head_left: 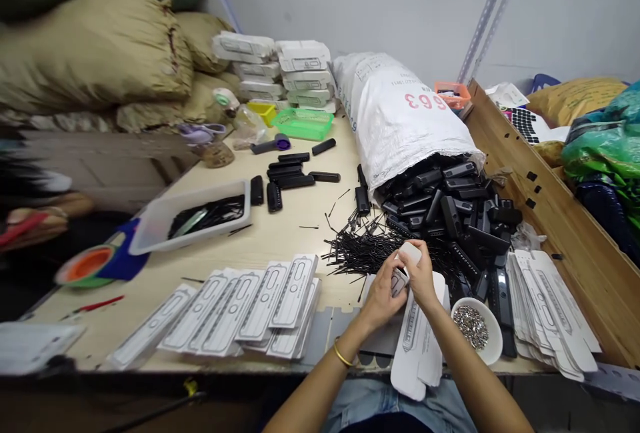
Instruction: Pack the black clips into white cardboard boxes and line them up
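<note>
Both hands hold a small white printed cardboard box [411, 252] at the front of the table. My left hand [383, 294] wraps round its body, and my right hand [423, 278] grips it near the pale end flap. Fingers hide much of the box and whatever is inside. Beneath my hands lie flat printed cartons [414, 346]. Just beyond is a loose heap of thin black sticks [357, 246]. Beside my right forearm stands a white bowl [495, 336] of small shiny metal parts [470, 326].
A white sack [400, 113] spills black plastic cases [453, 213] at right. Filled boxes [250, 306] lie in a row at left. More flat cartons [550, 313] are stacked by the wooden board [560, 199]. A plastic tray [195, 236] stands further left, near another person's hand [37, 223].
</note>
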Demonstrator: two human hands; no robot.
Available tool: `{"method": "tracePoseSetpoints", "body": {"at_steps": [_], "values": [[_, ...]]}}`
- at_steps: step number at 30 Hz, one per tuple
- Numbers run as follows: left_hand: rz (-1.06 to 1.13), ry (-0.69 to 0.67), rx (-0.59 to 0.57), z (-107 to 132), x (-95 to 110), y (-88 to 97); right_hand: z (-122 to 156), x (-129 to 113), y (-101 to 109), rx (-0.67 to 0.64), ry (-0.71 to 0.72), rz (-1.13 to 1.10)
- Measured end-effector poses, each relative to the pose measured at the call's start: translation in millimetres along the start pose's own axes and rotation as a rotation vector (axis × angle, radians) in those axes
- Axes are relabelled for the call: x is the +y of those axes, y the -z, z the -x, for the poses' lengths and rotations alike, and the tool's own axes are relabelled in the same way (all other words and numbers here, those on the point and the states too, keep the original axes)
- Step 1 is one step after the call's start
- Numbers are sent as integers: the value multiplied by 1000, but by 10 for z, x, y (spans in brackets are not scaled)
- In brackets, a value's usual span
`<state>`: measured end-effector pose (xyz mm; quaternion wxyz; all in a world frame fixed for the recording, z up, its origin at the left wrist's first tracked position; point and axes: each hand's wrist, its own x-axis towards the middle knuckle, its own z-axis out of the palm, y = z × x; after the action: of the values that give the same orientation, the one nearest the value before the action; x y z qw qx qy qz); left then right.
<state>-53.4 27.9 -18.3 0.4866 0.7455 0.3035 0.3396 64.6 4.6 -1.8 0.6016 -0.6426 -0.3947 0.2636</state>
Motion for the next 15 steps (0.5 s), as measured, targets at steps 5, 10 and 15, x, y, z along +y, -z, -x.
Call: {"method": "tracePoseSetpoints", "body": {"at_steps": [5, 10, 15], "values": [[223, 152, 77, 15, 40, -28, 200, -34, -177, -56, 257, 89], [145, 140, 86, 23, 83, -28, 188, 26, -125, 2, 131, 52], [91, 117, 106, 34, 43, -89, 347, 166, -131, 1, 422, 122]]}}
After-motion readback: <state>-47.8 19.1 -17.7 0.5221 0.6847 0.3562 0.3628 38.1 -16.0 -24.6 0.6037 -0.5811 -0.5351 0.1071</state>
